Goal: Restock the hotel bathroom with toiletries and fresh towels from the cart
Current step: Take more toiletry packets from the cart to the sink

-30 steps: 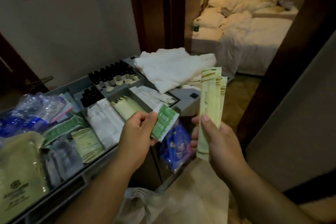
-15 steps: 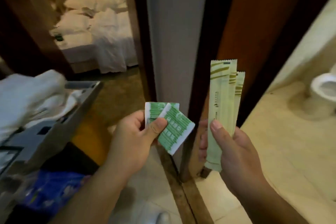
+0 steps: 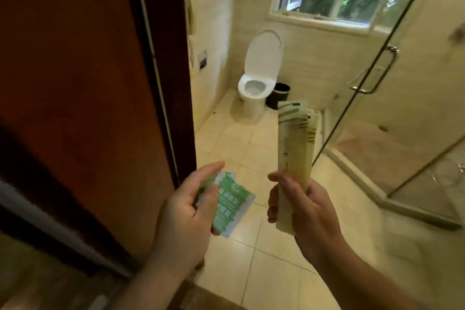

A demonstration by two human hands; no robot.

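Head view: left hand (image 3: 186,211) is pinching green sachets (image 3: 230,202), right hand (image 3: 308,211) is gripping long pale packets (image 3: 294,148) upright, both hanging over the bathroom floor (image 3: 239,259) at the doorway. Door (image 3: 75,83) is standing left; toilet (image 3: 256,83) and bin (image 3: 281,92) are sitting beyond, shower glass (image 3: 402,108) right.

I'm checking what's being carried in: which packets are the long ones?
The pale yellow packets gripped upright in the right hand; the green-and-white sachets in the left hand are short and squarish.

Cream tiled floor (image 3: 251,246), white toilet (image 3: 254,88) and black bin (image 3: 279,93) on it
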